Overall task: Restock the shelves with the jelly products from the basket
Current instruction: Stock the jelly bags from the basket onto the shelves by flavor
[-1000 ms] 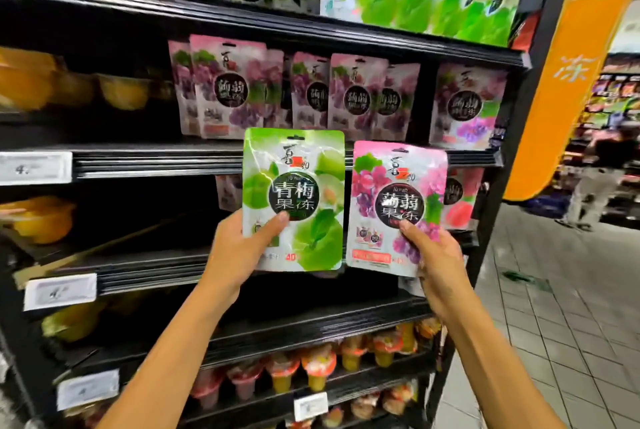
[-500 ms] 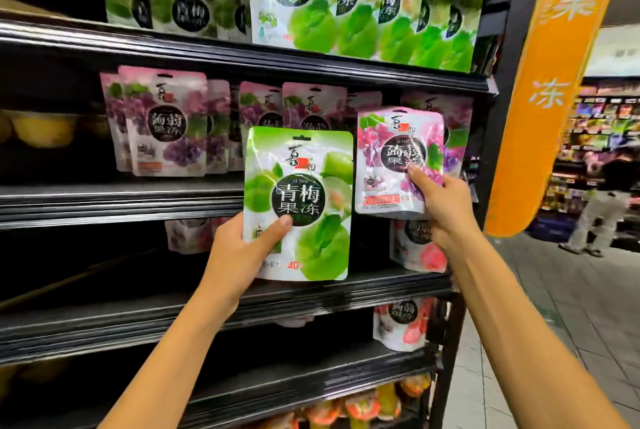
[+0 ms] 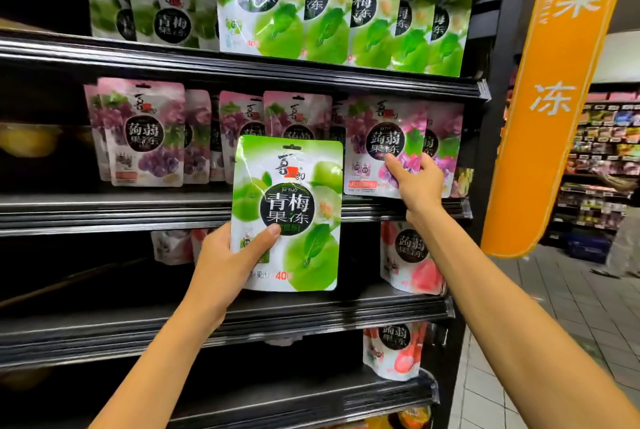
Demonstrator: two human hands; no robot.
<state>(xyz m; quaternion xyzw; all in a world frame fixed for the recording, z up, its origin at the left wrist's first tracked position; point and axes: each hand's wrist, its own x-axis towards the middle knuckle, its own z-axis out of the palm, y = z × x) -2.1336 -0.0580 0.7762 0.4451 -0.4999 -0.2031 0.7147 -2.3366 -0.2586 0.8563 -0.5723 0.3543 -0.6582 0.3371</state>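
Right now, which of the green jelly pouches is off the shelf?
The green pouch gripped in the left hand, held out in front of the purple row. The other green pouches all stand on the top shelf.

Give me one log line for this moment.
left hand: holds green plum pouch in front of shelves | right hand: grips purple grape pouch at the grape row | status: neither pouch released

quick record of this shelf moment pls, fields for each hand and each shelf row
left hand: grips green pouch, held upright in front of the shelves
right hand: pinches purple pouch at right end of the purple row
top shelf: green pouches
middle shelf: purple pouches
lower shelves: pink pouches
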